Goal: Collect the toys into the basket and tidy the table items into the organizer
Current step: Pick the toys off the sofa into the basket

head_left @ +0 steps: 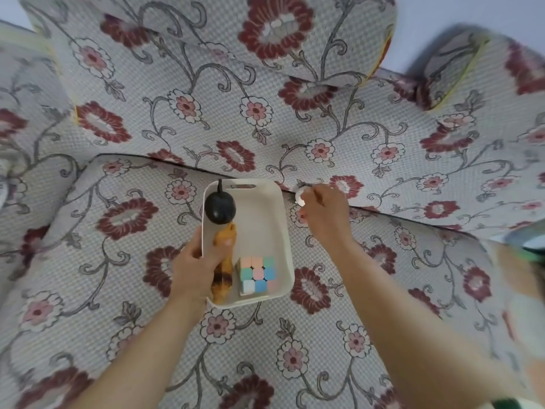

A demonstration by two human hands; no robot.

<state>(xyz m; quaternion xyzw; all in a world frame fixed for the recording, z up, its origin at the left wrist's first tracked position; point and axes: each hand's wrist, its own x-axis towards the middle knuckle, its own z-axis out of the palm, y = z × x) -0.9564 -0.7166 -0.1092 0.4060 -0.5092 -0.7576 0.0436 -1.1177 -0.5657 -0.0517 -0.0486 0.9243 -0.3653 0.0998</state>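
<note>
Reaching up from the bottom edge of the frame, both bare forearms extend over the floral sofa (118, 290) seat. The left hand (191, 264) is just left of centre, wrist straight. The right hand (323, 211) is further up, right of centre, knuckles toward the camera, at the seam between seat cushion and backrest.

The basket (259, 225) is at frame centre on the seat: white, rectangular, with rounded corners and a handle slot in its far wall. Inside it:
- a black round toy (220, 208) with a stem, upper left corner
- an orange-brown plush toy (225, 262) along the left wall
- a pastel puzzle cube (257, 274), lower right

The left hand grips the basket's left wall, thumb inside over the rim and touching the plush, fingers curled outside. The right hand's fingers are curled round a small white object (299, 196); only its left edge shows, so its kind cannot be told.
</note>
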